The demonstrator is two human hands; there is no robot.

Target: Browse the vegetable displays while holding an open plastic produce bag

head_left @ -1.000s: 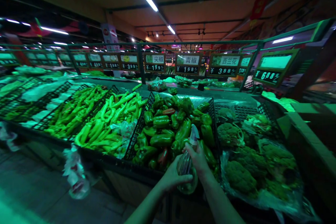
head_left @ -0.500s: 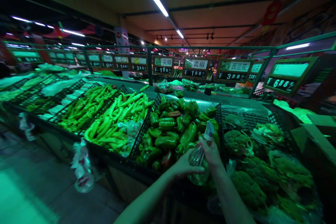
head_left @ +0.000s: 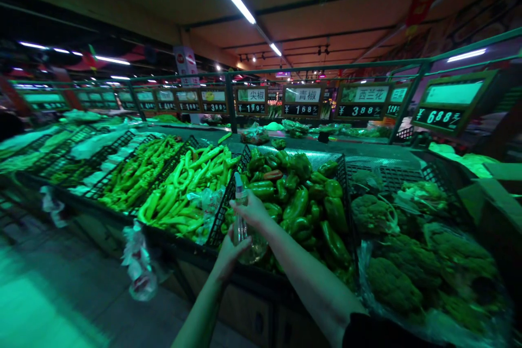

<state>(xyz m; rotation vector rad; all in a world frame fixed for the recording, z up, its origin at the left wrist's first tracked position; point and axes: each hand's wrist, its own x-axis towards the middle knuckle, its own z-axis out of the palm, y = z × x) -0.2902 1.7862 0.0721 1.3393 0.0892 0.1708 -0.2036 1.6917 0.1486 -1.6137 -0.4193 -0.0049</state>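
Clear spray bottle (head_left: pixel 241 223) sits upright between both hands, left hand (head_left: pixel 228 253) below, right hand (head_left: pixel 253 210) above.

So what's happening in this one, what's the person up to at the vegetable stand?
A person stands at a supermarket produce display holding a clear spray bottle in both hands. The right hand grips its top near the nozzle and the left hand supports it from below. The bottle is held over the front edge of the crate of green bell peppers, next to the long green peppers. Broccoli lies to the right.
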